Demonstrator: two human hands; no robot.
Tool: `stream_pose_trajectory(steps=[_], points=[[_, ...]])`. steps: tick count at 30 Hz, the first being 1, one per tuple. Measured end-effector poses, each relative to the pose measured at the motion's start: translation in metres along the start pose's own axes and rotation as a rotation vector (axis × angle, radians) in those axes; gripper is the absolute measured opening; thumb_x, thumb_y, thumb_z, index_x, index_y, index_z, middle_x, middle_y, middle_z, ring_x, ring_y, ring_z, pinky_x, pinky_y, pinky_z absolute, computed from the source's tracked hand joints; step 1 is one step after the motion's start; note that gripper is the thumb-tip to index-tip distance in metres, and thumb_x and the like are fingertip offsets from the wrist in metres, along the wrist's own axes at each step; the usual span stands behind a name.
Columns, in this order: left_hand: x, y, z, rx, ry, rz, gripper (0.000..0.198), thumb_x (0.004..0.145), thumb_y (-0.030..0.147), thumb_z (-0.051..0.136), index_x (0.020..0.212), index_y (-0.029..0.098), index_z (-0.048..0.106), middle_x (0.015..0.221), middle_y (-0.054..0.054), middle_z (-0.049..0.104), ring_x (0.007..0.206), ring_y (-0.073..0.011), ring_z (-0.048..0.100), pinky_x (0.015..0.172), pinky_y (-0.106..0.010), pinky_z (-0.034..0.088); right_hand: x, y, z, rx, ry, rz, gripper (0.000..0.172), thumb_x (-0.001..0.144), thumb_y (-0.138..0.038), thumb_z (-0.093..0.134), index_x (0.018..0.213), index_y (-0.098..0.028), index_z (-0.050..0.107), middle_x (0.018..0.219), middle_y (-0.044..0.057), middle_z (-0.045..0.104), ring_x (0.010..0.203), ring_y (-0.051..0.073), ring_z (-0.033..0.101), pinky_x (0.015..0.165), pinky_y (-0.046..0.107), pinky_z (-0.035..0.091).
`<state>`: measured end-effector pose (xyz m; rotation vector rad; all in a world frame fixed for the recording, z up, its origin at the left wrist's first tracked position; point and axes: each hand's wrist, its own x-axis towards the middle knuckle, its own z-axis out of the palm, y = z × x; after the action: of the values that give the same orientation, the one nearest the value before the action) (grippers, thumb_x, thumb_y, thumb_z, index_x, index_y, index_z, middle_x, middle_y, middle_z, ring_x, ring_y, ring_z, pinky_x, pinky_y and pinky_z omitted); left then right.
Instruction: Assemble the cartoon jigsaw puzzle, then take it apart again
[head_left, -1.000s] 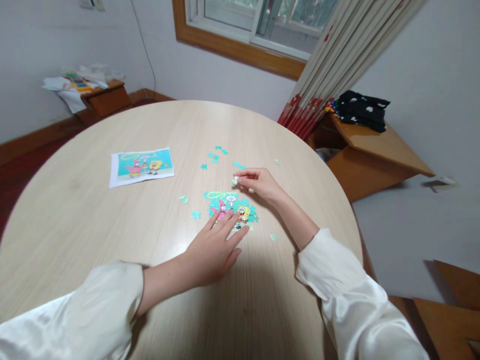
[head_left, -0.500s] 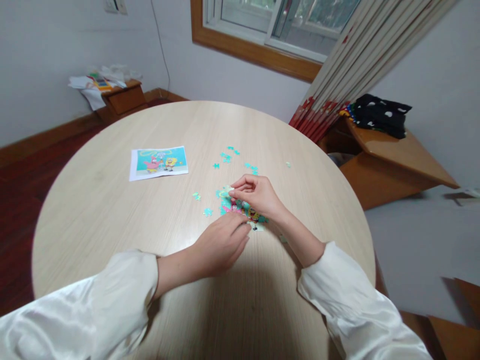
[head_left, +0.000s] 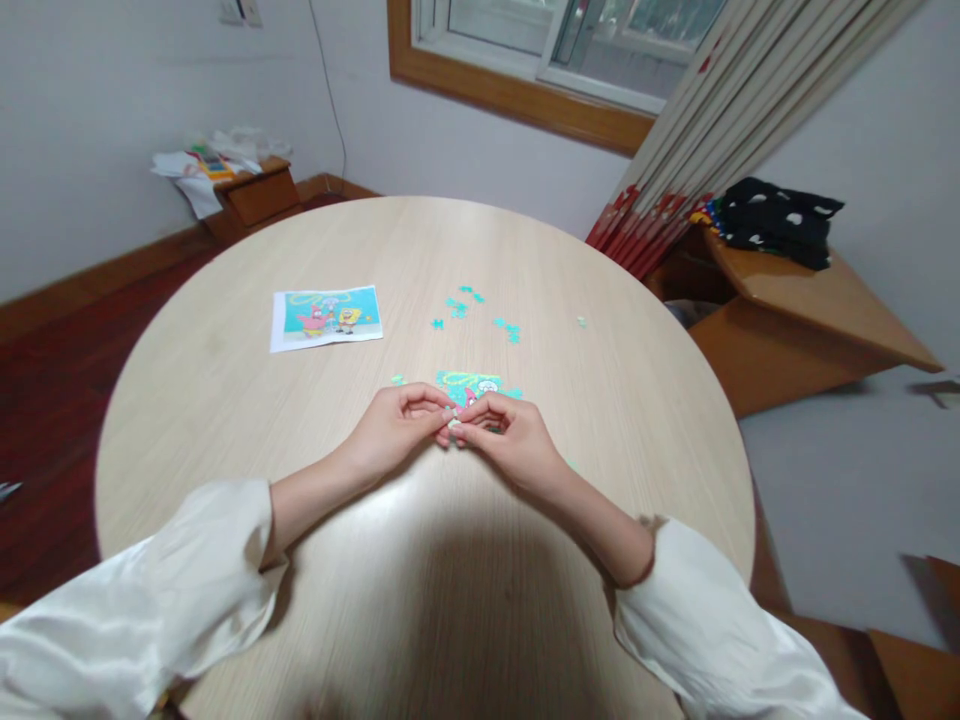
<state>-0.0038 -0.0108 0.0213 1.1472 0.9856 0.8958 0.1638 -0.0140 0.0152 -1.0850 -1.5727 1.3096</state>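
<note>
Just in front of a partly assembled jigsaw puzzle (head_left: 459, 382), my two hands meet fingertip to fingertip. A small pale puzzle piece (head_left: 454, 423) sits pinched between them. My left hand (head_left: 390, 420) is closed on it from the left, my right hand (head_left: 517, 430) from the right, with fingers curled. The puzzle shows turquoise, a yellow line and pink and white cartoon figures; its near part is hidden behind my fingers. Beside my left hand a loose yellow-green piece (head_left: 398, 380) lies partly covered.
Several loose turquoise pieces (head_left: 514, 331) are scattered beyond the puzzle. One pale piece (head_left: 582, 322) lies farther right. A printed reference picture (head_left: 330, 318) rests at left on the round wooden table (head_left: 225, 400). A low cabinet with black cloth (head_left: 780, 225) stands beyond the right edge.
My left hand has moved up and left from the puzzle's near edge, and my right hand has come down towards me. Their fingertips now meet at the pale piece. The view has shifted slightly.
</note>
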Motion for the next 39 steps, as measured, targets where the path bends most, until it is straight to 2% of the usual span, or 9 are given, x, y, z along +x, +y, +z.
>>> stream_pose_trajectory(steps=[2,5,10,14,20,24,29,35,39], points=[[0.002,0.002,-0.007,0.114,-0.025,0.011,0.023,0.068,0.03,0.069,0.082,0.014,0.061,0.058,0.002,0.061,0.051,-0.0109,0.056,0.055,-0.024,0.046,0.001,0.003,-0.005,-0.11,-0.009,-0.042,0.02,0.074,-0.037,0.071,0.078,-0.017,0.067,0.073,0.004,0.072,0.068,0.015,0.067,0.066,0.029,0.053],[0.006,0.003,-0.017,0.357,-0.018,0.081,0.014,0.07,0.025,0.064,0.079,0.014,0.063,0.062,0.0,0.063,0.056,-0.0116,0.057,0.055,-0.023,0.042,0.002,0.006,-0.016,-0.286,0.036,-0.1,0.011,0.079,-0.027,0.065,0.083,-0.018,0.069,0.078,0.004,0.073,0.072,0.015,0.068,0.068,0.027,0.053],[0.007,0.001,-0.023,0.646,-0.105,0.084,0.012,0.075,0.021,0.057,0.074,0.014,0.067,0.062,-0.001,0.064,0.059,-0.0126,0.056,0.056,-0.022,0.039,0.003,0.008,-0.023,-0.48,0.041,-0.18,0.008,0.081,-0.018,0.061,0.082,-0.018,0.07,0.078,0.004,0.073,0.072,0.014,0.067,0.068,0.025,0.051],[0.006,0.0,-0.023,0.724,-0.123,0.056,0.012,0.076,0.018,0.056,0.075,0.014,0.067,0.063,-0.001,0.065,0.059,-0.0129,0.057,0.057,-0.022,0.04,0.003,0.01,-0.022,-0.548,0.021,-0.208,0.009,0.082,-0.018,0.061,0.082,-0.018,0.07,0.078,0.003,0.073,0.07,0.013,0.066,0.067,0.024,0.049],[0.003,0.0,-0.023,0.843,-0.08,0.191,0.013,0.077,0.02,0.056,0.075,0.017,0.069,0.063,0.0,0.065,0.059,-0.0133,0.056,0.058,-0.023,0.039,0.003,0.011,-0.023,-0.619,-0.045,-0.252,0.01,0.084,-0.017,0.059,0.084,-0.018,0.069,0.084,0.005,0.072,0.078,0.016,0.066,0.075,0.028,0.048],[0.003,-0.004,-0.021,0.794,-0.074,0.182,0.015,0.078,0.024,0.056,0.075,0.016,0.068,0.064,-0.002,0.065,0.059,-0.0139,0.056,0.056,-0.023,0.038,0.003,0.012,-0.023,-0.654,-0.115,-0.302,0.01,0.085,-0.018,0.059,0.086,-0.019,0.069,0.085,0.006,0.07,0.082,0.017,0.063,0.076,0.03,0.047],[0.004,-0.007,-0.018,0.746,-0.049,0.141,0.013,0.078,0.023,0.058,0.075,0.015,0.067,0.064,-0.002,0.064,0.059,-0.0141,0.055,0.057,-0.024,0.039,0.005,0.016,-0.023,-0.654,-0.131,-0.315,0.011,0.086,-0.016,0.058,0.087,-0.019,0.068,0.085,0.006,0.068,0.083,0.017,0.061,0.076,0.03,0.046],[0.002,-0.004,-0.013,0.946,-0.022,0.28,0.008,0.079,0.016,0.061,0.076,0.017,0.068,0.065,-0.001,0.064,0.066,-0.0164,0.055,0.068,-0.029,0.039,0.006,0.019,-0.023,-0.657,-0.136,-0.338,0.01,0.084,-0.013,0.059,0.085,-0.018,0.068,0.083,0.006,0.067,0.082,0.016,0.06,0.075,0.03,0.046],[-0.001,-0.004,-0.011,1.086,-0.026,0.331,0.005,0.08,0.018,0.062,0.079,0.017,0.067,0.069,-0.002,0.064,0.073,-0.0195,0.055,0.074,-0.033,0.038,0.006,0.019,-0.022,-0.663,-0.14,-0.331,0.011,0.084,-0.011,0.058,0.084,-0.017,0.068,0.084,0.006,0.066,0.083,0.016,0.06,0.077,0.029,0.046]])
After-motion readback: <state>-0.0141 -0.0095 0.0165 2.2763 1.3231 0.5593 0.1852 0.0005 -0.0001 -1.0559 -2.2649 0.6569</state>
